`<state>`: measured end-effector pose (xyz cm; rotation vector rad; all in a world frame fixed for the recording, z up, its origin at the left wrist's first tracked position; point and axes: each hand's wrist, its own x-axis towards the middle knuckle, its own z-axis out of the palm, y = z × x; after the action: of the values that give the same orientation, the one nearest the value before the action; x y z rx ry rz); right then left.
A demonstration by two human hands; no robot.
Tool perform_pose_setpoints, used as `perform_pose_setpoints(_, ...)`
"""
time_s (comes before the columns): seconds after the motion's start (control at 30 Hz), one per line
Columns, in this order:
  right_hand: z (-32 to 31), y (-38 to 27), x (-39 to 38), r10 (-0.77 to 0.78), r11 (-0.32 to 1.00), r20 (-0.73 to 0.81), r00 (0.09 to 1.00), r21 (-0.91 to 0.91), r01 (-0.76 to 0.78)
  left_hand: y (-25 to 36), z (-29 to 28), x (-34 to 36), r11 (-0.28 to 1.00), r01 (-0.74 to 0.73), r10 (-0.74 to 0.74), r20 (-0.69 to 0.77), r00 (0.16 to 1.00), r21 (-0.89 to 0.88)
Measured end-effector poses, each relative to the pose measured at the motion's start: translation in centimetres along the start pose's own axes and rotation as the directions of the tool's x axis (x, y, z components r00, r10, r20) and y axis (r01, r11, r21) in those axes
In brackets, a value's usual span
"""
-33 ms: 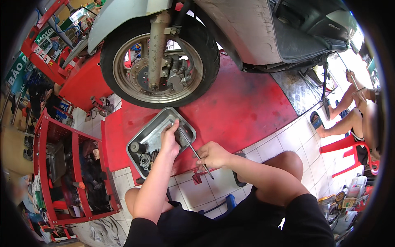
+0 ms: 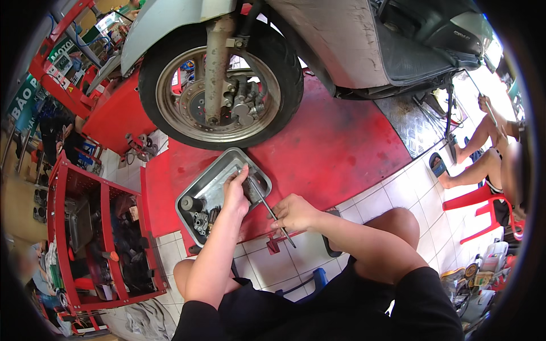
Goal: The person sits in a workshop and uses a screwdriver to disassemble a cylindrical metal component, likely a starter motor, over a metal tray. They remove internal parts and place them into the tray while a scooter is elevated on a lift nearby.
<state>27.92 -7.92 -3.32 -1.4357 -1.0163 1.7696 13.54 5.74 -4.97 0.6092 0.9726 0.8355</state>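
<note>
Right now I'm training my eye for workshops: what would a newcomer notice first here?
Probably the silver scooter along the top, its large front wheel above the bright red platform. Next, just below the wheel, a metal tray: the left hand is over it, while the right hand holds a thin rod slanting toward the lower right.

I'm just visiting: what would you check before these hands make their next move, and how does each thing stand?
1. Right hand closed on the thin rod: ok.
2. Left hand firmly gripping the rod's upper end: cannot tell, fingers hide it.
3. Metal tray resting on the red platform: ok, though the forearm hides part of it.
4. Metal part inside the tray: ok.
5. Rod apart from the front tyre: ok.
</note>
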Motion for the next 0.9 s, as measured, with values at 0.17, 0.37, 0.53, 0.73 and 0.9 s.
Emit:
perform_pose_setpoints(0.17,-0.2,0.1,0.6,-0.071,0.947,-0.133,0.989,-0.321,0.025,0.2,0.0,0.3,1.0,0.006,-0.006,-0.007,1.0,0.023)
perform_pose_setpoints(0.37,-0.2,-0.2,1.4,-0.021,0.994,0.016,1.0,-0.104,0.023,0.8,-0.5,0.7,0.999,0.023,-0.022,-0.021,1.0,0.037)
perform_pose_setpoints(0.53,-0.3,-0.8,1.3,0.012,0.973,0.203,0.979,0.222,-0.058,1.1,-0.6,0.3,0.997,0.055,-0.054,-0.025,0.998,0.06)
perform_pose_setpoints(0.73,-0.5,-1.5,1.7,0.0,0.987,0.006,1.0,-0.163,0.001,1.5,-0.3,0.3,0.995,0.094,-0.092,-0.044,0.995,0.043)
perform_pose_setpoints(0.9,-0.6,-0.2,2.8,-0.092,0.991,0.107,0.99,-0.088,0.101,1.6,-0.6,0.4,0.998,0.053,-0.051,-0.042,0.998,0.038)
